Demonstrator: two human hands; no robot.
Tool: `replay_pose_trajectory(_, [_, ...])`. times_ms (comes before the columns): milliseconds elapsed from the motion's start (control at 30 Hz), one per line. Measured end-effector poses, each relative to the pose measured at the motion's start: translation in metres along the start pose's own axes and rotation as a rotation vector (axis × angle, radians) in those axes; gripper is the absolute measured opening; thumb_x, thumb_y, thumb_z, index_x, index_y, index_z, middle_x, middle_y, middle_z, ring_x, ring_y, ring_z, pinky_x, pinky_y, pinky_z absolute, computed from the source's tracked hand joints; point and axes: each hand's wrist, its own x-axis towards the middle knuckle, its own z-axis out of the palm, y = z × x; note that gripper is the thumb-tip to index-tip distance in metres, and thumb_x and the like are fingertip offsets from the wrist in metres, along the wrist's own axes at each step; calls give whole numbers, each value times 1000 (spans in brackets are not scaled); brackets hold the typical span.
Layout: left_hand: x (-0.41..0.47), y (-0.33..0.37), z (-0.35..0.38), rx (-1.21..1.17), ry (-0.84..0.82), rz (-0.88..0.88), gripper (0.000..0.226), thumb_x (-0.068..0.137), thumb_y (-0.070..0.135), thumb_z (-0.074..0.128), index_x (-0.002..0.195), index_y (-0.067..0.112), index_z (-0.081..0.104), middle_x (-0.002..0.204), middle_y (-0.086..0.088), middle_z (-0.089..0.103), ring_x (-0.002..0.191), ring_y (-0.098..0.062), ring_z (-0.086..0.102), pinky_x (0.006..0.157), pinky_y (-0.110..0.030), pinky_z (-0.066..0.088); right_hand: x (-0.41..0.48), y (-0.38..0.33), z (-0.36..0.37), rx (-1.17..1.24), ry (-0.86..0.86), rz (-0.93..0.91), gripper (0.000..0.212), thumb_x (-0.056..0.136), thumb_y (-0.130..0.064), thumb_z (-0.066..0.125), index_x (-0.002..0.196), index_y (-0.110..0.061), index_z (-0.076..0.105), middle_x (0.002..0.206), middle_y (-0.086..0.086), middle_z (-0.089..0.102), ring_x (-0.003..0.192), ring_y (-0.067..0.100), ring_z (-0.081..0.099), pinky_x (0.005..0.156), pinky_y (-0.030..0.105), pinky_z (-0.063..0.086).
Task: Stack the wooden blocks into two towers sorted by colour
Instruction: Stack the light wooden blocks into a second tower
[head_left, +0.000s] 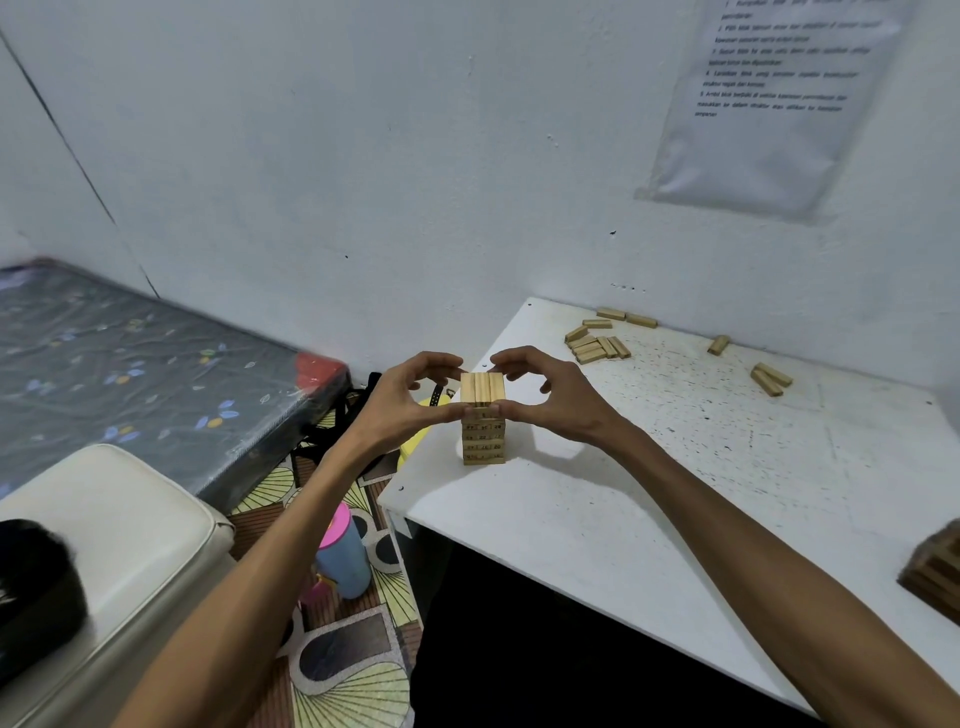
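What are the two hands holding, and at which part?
The light wooden block tower, at its top layer: the left hand pinches the left side, the right hand the right side.

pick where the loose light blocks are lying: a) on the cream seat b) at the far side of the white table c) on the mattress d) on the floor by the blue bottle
b: the loose light blocks lie scattered along the far edge of the white table, beyond the light tower that the left hand and right hand pinch at its top.
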Motion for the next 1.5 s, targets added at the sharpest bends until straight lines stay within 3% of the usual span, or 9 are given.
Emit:
replay_pose_trajectory(433, [2, -4, -1, 46, 10, 38, 67, 71, 64, 80, 128, 33, 64, 120, 19, 71, 116, -4, 63, 103, -50, 52, -2, -1, 1, 0, 7, 14, 56, 84, -36, 86, 133, -30, 61, 123, -15, 70, 113, 0, 62, 80, 1, 38])
replay_pose_trajectory(600, [1, -4, -1, 62, -11, 45, 77, 71, 65, 81, 136, 32, 57, 127, 22, 68, 121, -3, 60, 107, -48, 49, -4, -4, 1, 8, -16, 20, 61, 84, -40, 85, 137, -31, 56, 127, -18, 69, 118, 0, 61, 81, 1, 37])
replay_pose_trajectory(800, [5, 10, -6, 60, -6, 63, 69, 76, 69, 74, 133, 34, 59, 128, 26, 67, 121, 0, 59, 105, -42, 45, -7, -10, -10, -12, 31, 29, 43, 93, -47, 74, 132, -35, 60, 126, -23, 68, 119, -1, 61, 87, 28, 43])
replay_pose_trajectory(1233, [43, 77, 10, 182, -62, 233, 56, 86, 63, 67, 135, 35, 59, 125, 24, 68, 117, 3, 60, 98, -25, 42, -29, -18, -63, -136, 174, 24, 36, 94, -39, 74, 128, -33, 67, 125, -24, 68, 118, -5, 60, 98, 22, 45])
replay_pose_trajectory(1500, [70, 113, 64, 272, -168, 284, 47, 93, 48, 73, 133, 26, 64, 129, 14, 68, 113, -6, 62, 96, -30, 48, -63, 0, -112, -319, 273, 129, 37, 93, -32, 72, 130, -31, 67, 127, -20, 66, 121, 6, 60, 101, 27, 45])
